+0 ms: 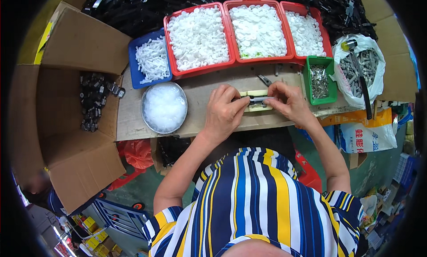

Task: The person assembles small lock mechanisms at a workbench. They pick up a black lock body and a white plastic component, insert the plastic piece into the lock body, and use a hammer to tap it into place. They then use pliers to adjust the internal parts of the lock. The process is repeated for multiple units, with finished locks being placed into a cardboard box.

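**Inspector:** Report the hands.

**Assistant:** The left hand [223, 112] rests on the wooden bench board [133, 119], fingers curled, thumb and forefinger pinched on the left end of a small black and metal part [257, 99]. The right hand [288, 102] is closed on the right end of the same part, fingertips bent down onto it.

**Inspector:** Where does the part sit?

**Assistant:** On a pale yellow block [258, 106] at the middle of the board, between the 2 hands. Finer detail of the part is too small to tell.

**Inspector:** Surroundings?

**Assistant:** Behind the block stand 3 red trays [231, 43] of white plastic pieces, touching side by side. Left of them is a blue tray [132, 61] of white pegs, and just in front of it a round metal bowl [145, 117] of clear pieces. Right of the right hand is a green bin [332, 97] of small metal parts, then a white bag [377, 85] of grey parts with a black-handled hammer [361, 79] lying across it. A cardboard box [75, 168] at the far left holds black parts [93, 101]. A pair of pliers [265, 80] lies behind the block.
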Demonstrator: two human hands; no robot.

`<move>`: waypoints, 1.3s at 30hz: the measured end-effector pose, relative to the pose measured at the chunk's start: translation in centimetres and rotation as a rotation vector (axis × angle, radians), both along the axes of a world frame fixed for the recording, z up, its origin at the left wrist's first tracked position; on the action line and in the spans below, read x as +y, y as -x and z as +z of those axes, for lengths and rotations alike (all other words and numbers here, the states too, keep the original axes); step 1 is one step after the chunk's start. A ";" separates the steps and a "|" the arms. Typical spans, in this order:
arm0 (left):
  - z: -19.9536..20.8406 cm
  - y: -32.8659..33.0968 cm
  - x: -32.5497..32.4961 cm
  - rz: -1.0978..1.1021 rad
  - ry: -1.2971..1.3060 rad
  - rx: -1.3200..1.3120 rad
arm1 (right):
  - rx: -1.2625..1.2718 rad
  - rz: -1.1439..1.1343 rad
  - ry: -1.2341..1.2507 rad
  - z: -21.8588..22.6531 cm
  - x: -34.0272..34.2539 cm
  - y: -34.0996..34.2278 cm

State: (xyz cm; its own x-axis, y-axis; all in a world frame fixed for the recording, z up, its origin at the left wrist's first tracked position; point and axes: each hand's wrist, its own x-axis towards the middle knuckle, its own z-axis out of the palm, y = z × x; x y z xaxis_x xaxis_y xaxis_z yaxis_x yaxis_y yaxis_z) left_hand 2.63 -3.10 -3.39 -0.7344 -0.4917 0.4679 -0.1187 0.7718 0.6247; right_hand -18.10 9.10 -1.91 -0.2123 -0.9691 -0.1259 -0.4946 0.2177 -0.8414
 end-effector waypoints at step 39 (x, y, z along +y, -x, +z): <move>4.0 -0.4 -0.3 0.091 -1.122 0.337 | -0.165 -0.260 0.425 4.8 -3.4 -0.3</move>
